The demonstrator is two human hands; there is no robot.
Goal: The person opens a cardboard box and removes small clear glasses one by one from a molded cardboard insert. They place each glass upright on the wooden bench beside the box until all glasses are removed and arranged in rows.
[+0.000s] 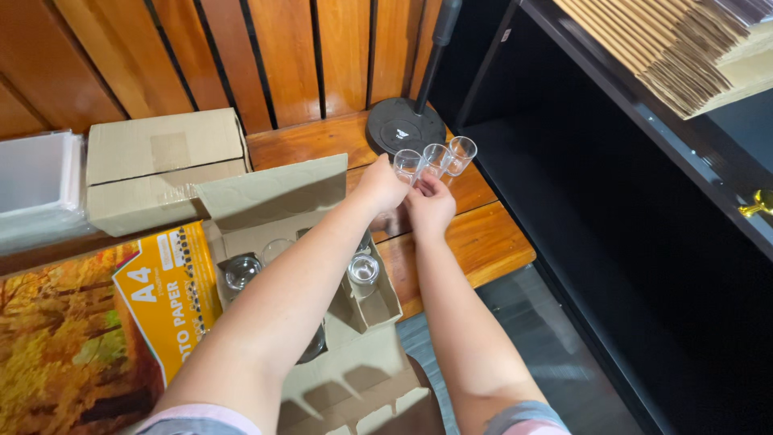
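Three small clear glass tumblers [436,159] stand in a row on the wooden table [491,238], next to a round black stand base [405,125]. My left hand [380,187] grips the leftmost tumbler [407,165]. My right hand [429,207] touches the base of the middle tumbler with its fingertips. Under my left arm sits an open cardboard box [274,197] with dividers, holding more clear glasses [363,268].
A closed cardboard box [161,165] stands at the back left beside a stack of clear plastic sheets [36,185]. A pack of photo paper [105,322] lies at the left. A black shelf unit [612,201] is on the right, with flattened cardboard [684,48] on top.
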